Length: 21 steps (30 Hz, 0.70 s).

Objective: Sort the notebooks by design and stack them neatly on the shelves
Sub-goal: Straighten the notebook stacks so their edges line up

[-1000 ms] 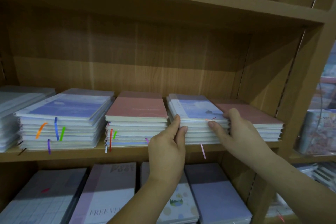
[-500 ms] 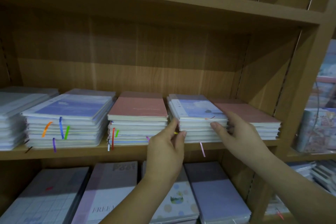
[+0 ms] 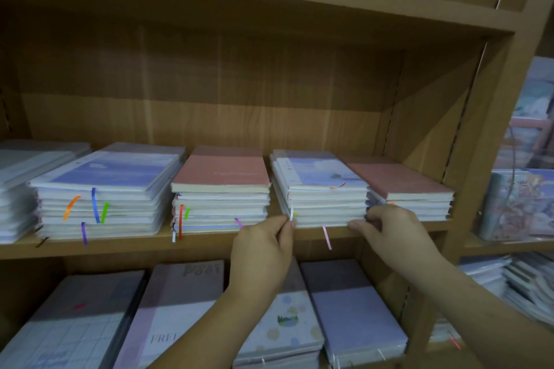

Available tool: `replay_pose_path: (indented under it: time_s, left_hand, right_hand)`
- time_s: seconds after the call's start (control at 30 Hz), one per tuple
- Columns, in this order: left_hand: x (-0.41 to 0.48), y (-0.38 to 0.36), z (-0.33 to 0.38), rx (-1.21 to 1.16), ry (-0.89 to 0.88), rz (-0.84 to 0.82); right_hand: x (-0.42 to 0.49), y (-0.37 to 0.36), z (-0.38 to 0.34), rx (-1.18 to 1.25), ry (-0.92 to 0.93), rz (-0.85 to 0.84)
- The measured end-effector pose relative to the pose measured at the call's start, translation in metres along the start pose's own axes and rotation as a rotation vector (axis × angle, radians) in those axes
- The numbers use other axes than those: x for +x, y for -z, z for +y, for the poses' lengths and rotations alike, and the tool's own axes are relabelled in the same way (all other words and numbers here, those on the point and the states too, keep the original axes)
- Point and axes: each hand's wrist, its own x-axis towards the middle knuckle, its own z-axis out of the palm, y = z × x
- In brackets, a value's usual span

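Head view: L hand [image 3: 263,249] pinches the low front-left corner of the blue-cover stack [image 3: 323,201] on the mid shelf [image 3: 135,246]. R hand [image 3: 392,234] curls round its right corner, beside the pink stack [image 3: 401,181]. Risk: pulled from the bottom, top notebooks prob. slide off and the neighbour drags.

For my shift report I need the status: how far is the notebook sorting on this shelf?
Done: five stacks lie on the middle shelf. In hand: left hand and right hand grip the lower corners of the blue-topped stack, apparently squaring it. To do: the pink-topped stack to its left shows a bluish bottom edge, so designs may be mixed.
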Motion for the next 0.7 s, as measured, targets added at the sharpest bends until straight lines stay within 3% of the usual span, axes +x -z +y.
replay_pose_path:
  time_s: [0.27, 0.57, 0.7]
  left_hand:
    - [-0.001, 0.001, -0.002, 0.026, -0.051, -0.003]
    - [0.019, 0.013, 0.011, -0.010, -0.009, -0.109]
    - [0.015, 0.006, 0.008, -0.039, 0.047, -0.091]
  right_hand:
    - [0.003, -0.003, 0.010, -0.014, 0.103, 0.028]
    - [0.011, 0.025, -0.017, 0.085, -0.042, -0.130]
    - [0.014, 0.022, -0.015, 0.094, -0.068, -0.098]
